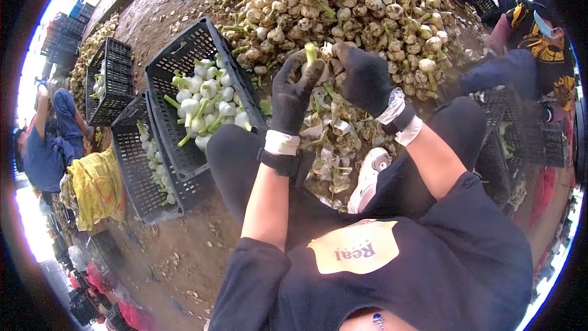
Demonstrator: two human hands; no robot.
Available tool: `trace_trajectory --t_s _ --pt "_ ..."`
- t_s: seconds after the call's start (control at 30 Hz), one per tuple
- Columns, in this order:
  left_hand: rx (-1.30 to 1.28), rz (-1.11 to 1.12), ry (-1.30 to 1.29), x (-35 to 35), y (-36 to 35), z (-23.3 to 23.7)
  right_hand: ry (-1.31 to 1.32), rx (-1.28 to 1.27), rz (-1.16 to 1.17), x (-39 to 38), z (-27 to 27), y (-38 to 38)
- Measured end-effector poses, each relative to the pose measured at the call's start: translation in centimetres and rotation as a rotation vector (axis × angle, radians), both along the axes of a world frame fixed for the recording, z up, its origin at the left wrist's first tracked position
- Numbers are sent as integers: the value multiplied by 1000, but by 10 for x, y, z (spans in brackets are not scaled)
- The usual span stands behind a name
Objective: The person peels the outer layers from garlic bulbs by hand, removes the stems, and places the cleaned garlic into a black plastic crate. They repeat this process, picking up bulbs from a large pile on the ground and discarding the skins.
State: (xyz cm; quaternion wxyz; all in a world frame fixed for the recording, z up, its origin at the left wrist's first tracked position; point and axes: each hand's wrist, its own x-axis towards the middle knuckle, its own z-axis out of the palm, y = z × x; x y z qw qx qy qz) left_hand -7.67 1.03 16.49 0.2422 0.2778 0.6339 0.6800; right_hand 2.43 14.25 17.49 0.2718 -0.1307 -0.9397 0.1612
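My left hand (293, 89), in a dark glove with a white cuff, is wrapped round a garlic bulb (311, 54). The bulb's short green stem points up between thumb and fingers, and much of it is hidden by the glove. Right beside it my right hand (366, 79), gloved the same way, is closed with its fingertips against the bulb's side; what they pinch cannot be made out. Below both hands, loose garlic skins and trimmings (327, 147) lie on the ground between my legs. A large heap of soil-stained garlic (361, 9) rises just beyond.
A black crate (177, 38) of clean white garlic stands at my left, against another crate (131, 175) with garlic. Farther left are a third crate (110, 79), a yellow sack (97, 187) and a seated person (49, 153). Another person (520, 73) sits at right.
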Motion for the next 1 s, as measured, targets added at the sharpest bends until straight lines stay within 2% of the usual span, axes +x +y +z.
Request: trace_trajectory --t_s 0.1,0.17,0.23,0.33,0.37,0.4,0.43,0.5,0.57,0.63,0.67,0.73,0.8,0.93,1.0 --pt "47 27 -117 1 4 -9 18 2 -24 -1 -6 -5" --pt "114 32 -212 3 4 -12 -90 -36 4 -2 -21 -2" --pt "264 29 -339 2 -1 -5 -107 -25 25 -2 -22 -1" --pt "328 69 -246 -2 -2 -18 115 -55 -20 -5 -9 -1" --pt "325 113 -200 -3 -1 -24 111 -56 -13 -5 -3 -3" --pt "300 62 -436 -6 1 -19 138 -68 2 -5 12 -10" --pt "298 59 -437 -5 3 -21 167 -80 11 -6 19 -15" --pt "331 69 -277 -2 6 -21 206 -53 -51 -8 9 -14" --pt "291 67 -245 -1 4 -19 82 -89 -34 -8 7 -10" --pt "302 78 -108 -2 1 -18 92 -64 -26 -9 7 -8" --pt "302 76 -104 -3 0 -18 120 -86 -35 -9 5 -6" --pt "248 72 -269 -4 0 -12 146 -105 -43 -11 8 -6" --pt "265 78 -231 -2 1 -14 140 -109 25 -9 11 -9" --pt "242 82 -198 0 1 -9 81 -131 1 -7 1 -4" --pt "259 87 -205 -1 0 -9 175 -97 -7 -8 1 -3"
